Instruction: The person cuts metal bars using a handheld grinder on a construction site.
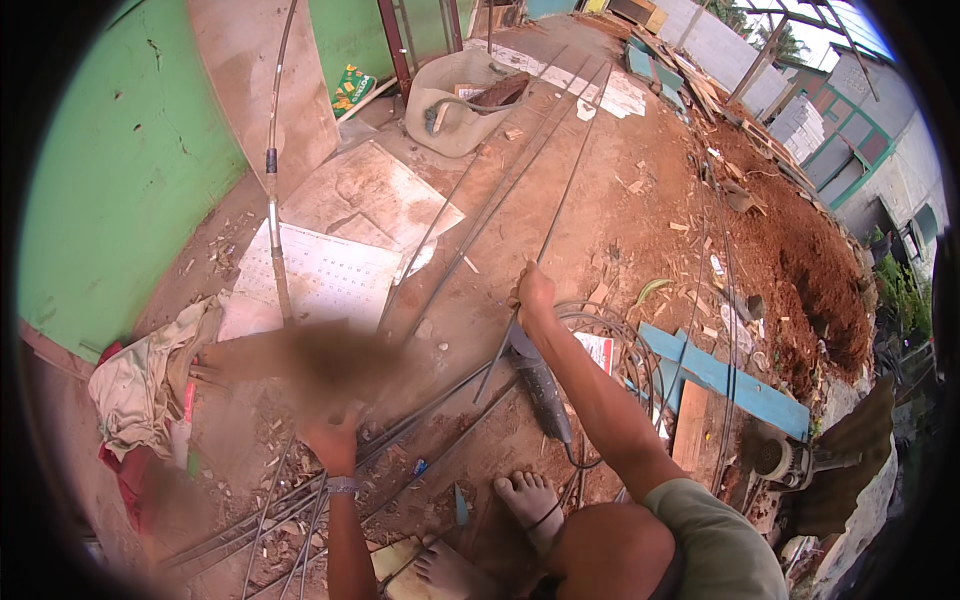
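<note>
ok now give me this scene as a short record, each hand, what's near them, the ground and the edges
right hand: closed around a thin metal rod
left hand: partly hidden by a blurred smudge, grip unclear
near right hand: dark power tool
ground: reddish dirt, with more rods lying about
left side: green wall, crumpled cloth, printed paper sheet
right side: blue boards

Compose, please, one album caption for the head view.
Right-hand fingers gripping a thin rod near a dark corded power tool.
</note>
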A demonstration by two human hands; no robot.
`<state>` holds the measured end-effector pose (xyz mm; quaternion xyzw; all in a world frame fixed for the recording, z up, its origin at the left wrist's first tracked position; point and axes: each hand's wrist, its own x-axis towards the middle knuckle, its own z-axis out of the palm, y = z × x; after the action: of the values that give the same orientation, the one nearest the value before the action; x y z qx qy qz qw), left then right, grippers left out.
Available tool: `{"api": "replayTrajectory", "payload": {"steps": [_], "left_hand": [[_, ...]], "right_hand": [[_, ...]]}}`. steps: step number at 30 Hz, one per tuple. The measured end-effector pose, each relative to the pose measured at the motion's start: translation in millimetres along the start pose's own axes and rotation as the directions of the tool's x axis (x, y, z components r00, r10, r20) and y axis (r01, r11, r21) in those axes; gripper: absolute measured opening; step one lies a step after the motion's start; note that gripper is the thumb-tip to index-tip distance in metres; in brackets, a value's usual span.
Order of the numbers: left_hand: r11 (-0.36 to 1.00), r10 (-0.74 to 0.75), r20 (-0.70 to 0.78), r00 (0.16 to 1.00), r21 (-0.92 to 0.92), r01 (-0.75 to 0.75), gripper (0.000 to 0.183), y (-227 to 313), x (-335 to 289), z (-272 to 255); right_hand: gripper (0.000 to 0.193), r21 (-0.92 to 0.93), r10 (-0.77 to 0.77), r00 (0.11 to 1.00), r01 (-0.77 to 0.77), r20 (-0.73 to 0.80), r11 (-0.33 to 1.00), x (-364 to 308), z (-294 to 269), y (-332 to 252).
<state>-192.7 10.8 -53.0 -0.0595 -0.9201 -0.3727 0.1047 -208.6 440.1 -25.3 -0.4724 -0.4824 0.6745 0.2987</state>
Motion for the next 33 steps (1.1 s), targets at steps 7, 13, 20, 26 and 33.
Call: {"api": "replayTrajectory", "payload": {"steps": [7, 13, 20, 26, 33], "left_hand": [[0.999, 0.007, -0.113, 0.994, 0.034, -0.004, 0.012, -14.5, 0.0, -13.5], [0.999, -0.012, 0.011, 1.000, -0.033, 0.012, 0.012, 23.6, 1.2, -18.2], [0.999, 0.034, -0.062, 0.998, -0.039, -0.037, 0.010, -0.2, 8.1, -21.7], [1.000, -0.008, -0.056, 0.998, -0.015, 0.007, 0.010, 1.9, 5.5, -17.3], [1.000, 0.008, -0.072, 0.997, -0.013, -0.009, 0.011, 1.2, 5.0, -22.0]], "right_hand": [[0.039, -0.112, 0.112, 0.981, -0.095, 0.157, 0.989, -14.3, 18.9, -18.5], [0.031, -0.292, 0.003, 0.984, 0.051, 0.181, 0.955, -12.4, 1.4, 1.6], [0.020, -0.341, 0.222, 0.922, -0.107, 0.319, 0.934, -106.6, 65.4, 31.2], [0.019, -0.511, 0.283, 0.884, -0.060, 0.371, 0.857, -91.4, 61.7, 71.9], [0.021, -0.555, 0.409, 0.808, -0.124, 0.425, 0.822, -86.9, 78.8, 71.1]]}}
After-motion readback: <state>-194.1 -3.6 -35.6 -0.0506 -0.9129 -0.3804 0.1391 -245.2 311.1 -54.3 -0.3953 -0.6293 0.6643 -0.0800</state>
